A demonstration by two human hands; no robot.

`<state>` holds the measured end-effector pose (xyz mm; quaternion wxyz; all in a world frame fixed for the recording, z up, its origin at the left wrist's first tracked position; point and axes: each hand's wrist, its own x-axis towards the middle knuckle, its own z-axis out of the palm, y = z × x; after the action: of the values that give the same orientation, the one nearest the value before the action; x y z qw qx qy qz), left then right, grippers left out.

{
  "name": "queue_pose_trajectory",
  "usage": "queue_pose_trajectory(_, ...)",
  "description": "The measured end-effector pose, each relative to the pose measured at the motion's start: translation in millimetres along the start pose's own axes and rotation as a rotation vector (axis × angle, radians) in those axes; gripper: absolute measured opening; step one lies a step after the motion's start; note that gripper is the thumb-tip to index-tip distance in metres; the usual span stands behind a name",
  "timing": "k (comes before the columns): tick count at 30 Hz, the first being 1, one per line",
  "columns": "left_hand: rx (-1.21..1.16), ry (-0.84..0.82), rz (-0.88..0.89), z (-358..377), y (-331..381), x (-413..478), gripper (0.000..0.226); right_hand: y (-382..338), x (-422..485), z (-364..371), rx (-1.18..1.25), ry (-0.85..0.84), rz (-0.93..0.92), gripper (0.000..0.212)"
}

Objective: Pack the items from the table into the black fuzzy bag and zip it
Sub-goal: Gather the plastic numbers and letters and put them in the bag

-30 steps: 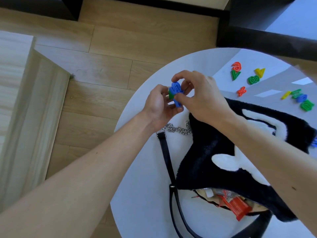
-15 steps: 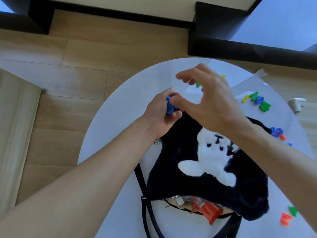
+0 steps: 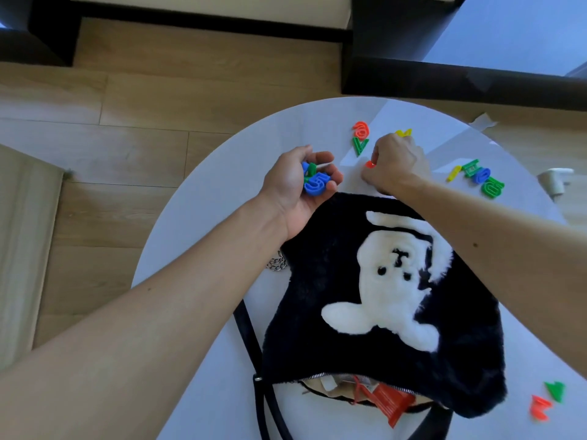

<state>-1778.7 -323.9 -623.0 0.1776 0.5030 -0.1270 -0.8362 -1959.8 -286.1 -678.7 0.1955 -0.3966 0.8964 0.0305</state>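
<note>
The black fuzzy bag [image 3: 317, 296] with a white bear figure lies on the round white table [image 3: 222, 192], its zipper open at the near edge with a red packet [image 3: 394, 404] sticking out. My left hand [image 3: 295, 188] is cupped around blue and green plastic characters [image 3: 314, 181], just beyond the bag's far left corner. My right hand [image 3: 397, 163] is closed on a small red piece [image 3: 370, 164] on the table. Beside it lie a red letter [image 3: 361, 130], a green V [image 3: 360, 145] and a yellow piece [image 3: 403, 132].
More green, blue and yellow characters [image 3: 476, 176] lie at the right. A green piece [image 3: 556, 390] and a red piece [image 3: 540, 406] sit at the near right. The bag's strap [image 3: 251, 331] and chain [image 3: 278, 262] trail left. Wooden floor surrounds the table; dark furniture [image 3: 413, 74] stands beyond.
My right hand left the left hand and reached forward to the table, closing on a red piece. The left hand stayed cupped on its blue and green characters. The view shifted.
</note>
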Motion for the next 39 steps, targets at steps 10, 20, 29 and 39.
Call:
queue_pose_trajectory(10,0.242,-0.034,0.003,28.4,12.4,25.2,0.042,-39.2,-74.3,-55.7,0.473,0.127,-0.579,0.013)
queue_pose_trajectory(20,0.144,0.127,0.018,11.0,13.3,42.7,0.043,37.6,33.1,-19.2,0.119,-0.009,0.031,0.084)
queue_pose_trajectory(29,0.183,0.143,-0.001,18.3,16.6,52.1,0.043,45.6,39.4,-8.2,0.156,0.055,-0.123,0.028)
queue_pose_trajectory(39,0.184,-0.12,-0.117,32.8,22.0,53.8,0.05,-31.3,-35.3,-55.8,0.417,0.054,-0.592,0.031)
